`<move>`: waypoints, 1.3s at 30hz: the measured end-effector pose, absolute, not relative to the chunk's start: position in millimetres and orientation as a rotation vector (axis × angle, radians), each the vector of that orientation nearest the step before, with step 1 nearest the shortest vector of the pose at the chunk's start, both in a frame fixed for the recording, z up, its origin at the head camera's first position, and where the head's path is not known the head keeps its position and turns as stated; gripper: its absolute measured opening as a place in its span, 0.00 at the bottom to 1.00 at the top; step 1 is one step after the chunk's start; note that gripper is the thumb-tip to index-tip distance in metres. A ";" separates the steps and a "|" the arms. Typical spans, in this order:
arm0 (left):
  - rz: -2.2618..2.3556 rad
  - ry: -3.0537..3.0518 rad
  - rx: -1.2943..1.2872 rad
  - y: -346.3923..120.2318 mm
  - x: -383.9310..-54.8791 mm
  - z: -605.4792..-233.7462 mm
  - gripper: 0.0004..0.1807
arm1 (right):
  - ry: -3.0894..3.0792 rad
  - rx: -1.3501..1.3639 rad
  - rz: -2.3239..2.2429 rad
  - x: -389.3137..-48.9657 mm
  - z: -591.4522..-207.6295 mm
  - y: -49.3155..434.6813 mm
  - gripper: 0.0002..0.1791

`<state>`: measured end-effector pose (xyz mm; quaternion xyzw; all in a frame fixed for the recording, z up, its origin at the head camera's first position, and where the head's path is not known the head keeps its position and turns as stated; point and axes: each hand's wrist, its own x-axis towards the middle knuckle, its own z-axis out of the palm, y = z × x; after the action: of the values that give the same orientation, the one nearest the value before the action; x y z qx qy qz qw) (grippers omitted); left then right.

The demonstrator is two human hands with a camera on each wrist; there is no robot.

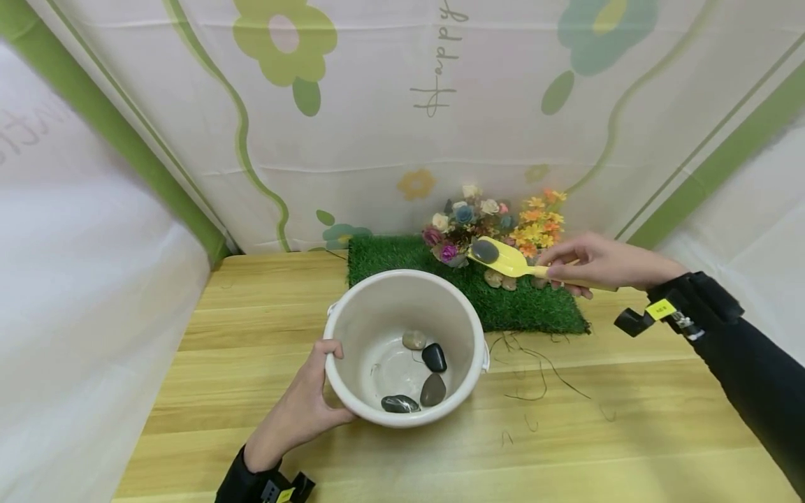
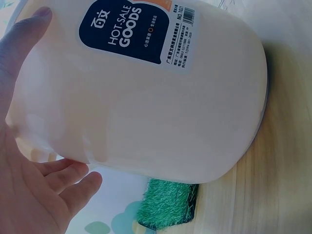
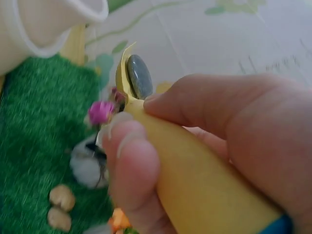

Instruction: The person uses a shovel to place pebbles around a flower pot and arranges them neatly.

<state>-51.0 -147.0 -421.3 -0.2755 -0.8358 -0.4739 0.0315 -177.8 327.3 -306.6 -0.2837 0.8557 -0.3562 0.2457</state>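
My right hand (image 1: 597, 262) grips the handle of a small yellow shovel (image 1: 512, 261) above the turf's right part. On its blade lies a smooth dark grey stone (image 1: 485, 251), which the right wrist view shows from the side. With thumb and fingers, my left hand (image 1: 302, 405) holds the left rim of a white plastic bucket (image 1: 371, 314). Inside, on the bottom, are a pale stone (image 1: 414, 340), a black stone (image 1: 434, 357), a brown-grey stone (image 1: 432, 390) and a dark striped stone (image 1: 399, 404). The left wrist view shows the bucket's outer wall with a label (image 2: 129, 31).
Green artificial turf (image 1: 528, 307) lies behind the bucket on the wooden table (image 1: 251, 335). Mixed artificial flowers (image 1: 464, 214) and yellow-orange ones (image 1: 537, 223) stand on it, with tan pebbles (image 1: 499, 279) nearby. Thin dark strands (image 1: 541, 370) lie on the table. A printed curtain (image 1: 365, 126) hangs behind.
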 end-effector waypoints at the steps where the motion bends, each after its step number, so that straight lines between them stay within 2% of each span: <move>1: -1.461 -2.576 -0.847 -148.3 -52.4 -425.6 0.40 | 2.337 -0.760 -0.986 -176.5 -310.4 332.8 0.18; 10: -1.452 -2.578 -0.854 -149.1 -53.4 -426.7 0.40 | 2.339 -0.608 -1.070 -169.2 -347.4 373.3 0.20; 19: -1.452 -2.576 -0.855 -148.7 -53.3 -426.5 0.40 | 2.365 -0.509 -1.083 -165.8 -377.6 393.3 0.21; 26: -1.457 -2.562 -0.865 -147.7 -52.9 -425.4 0.39 | 2.331 -0.548 -1.118 -166.9 -398.3 398.4 0.18; 39: -1.462 -2.564 -0.860 -148.0 -51.7 -426.3 0.40 | 2.318 -0.514 -1.122 -181.2 -418.7 381.7 0.20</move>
<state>-51.7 -148.0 -426.3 -0.2796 -0.8336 -0.4752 0.0337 -181.2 381.7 -418.7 -0.1893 0.8536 -0.4130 0.2548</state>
